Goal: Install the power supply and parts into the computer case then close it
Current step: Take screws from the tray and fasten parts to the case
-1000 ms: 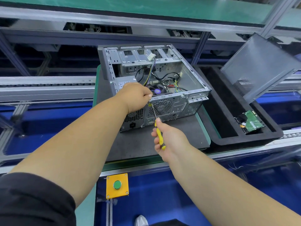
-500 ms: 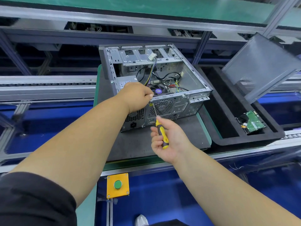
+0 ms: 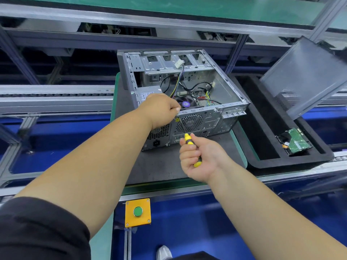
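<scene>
I see the computer case (image 3: 187, 98) lying open at frame centre on a dark mat (image 3: 165, 166), bare grey steel with perforated vents. My left hand (image 3: 161, 107) curls at its rear rim; what it holds, I cannot tell. My right hand (image 3: 199, 156) grips a yellow-black screwdriver (image 3: 189, 143), shaft angled up against the rear panel.

Pretty sure I'm on a factory assembly line: aluminium-frame conveyor rails (image 3: 56, 98) on the left, a green-topped shelf (image 3: 169, 6) at the far side, a yellow box with a green push button (image 3: 138, 212) near me.
</scene>
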`<action>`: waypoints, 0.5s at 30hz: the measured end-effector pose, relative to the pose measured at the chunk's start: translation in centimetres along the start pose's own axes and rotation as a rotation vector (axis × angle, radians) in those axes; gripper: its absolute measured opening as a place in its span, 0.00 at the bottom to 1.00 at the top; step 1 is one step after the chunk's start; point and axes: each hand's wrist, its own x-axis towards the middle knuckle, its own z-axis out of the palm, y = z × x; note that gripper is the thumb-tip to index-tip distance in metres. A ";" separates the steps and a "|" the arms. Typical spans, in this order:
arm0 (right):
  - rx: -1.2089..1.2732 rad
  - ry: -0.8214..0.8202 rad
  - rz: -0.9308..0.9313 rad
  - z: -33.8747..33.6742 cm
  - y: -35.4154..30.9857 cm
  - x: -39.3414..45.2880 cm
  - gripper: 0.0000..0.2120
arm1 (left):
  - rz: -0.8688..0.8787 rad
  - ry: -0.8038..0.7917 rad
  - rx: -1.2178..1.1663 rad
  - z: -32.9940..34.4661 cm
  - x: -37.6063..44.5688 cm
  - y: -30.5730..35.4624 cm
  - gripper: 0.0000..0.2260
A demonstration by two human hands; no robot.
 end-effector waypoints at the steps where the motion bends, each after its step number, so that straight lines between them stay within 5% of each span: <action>1: 0.004 -0.029 0.012 -0.2 -0.3 -0.1 0.19 | 0.001 -0.001 0.002 0.0 0.0 0.0 0.18; 5: -0.119 0.044 -0.076 -0.2 0.2 -0.2 0.20 | 0.014 0.003 0.003 -0.1 -0.1 0.0 0.18; 8: -0.326 0.231 -0.248 -0.3 0.9 0.3 0.16 | 0.018 -0.001 0.005 -0.1 -0.1 0.1 0.18; 11: -0.593 0.398 -0.341 -0.2 1.1 0.8 0.22 | 0.015 0.001 0.005 0.0 -0.1 0.0 0.18; 15: -0.401 0.242 -0.175 0.2 0.5 0.7 0.29 | 0.013 0.007 0.003 0.1 0.0 -0.1 0.18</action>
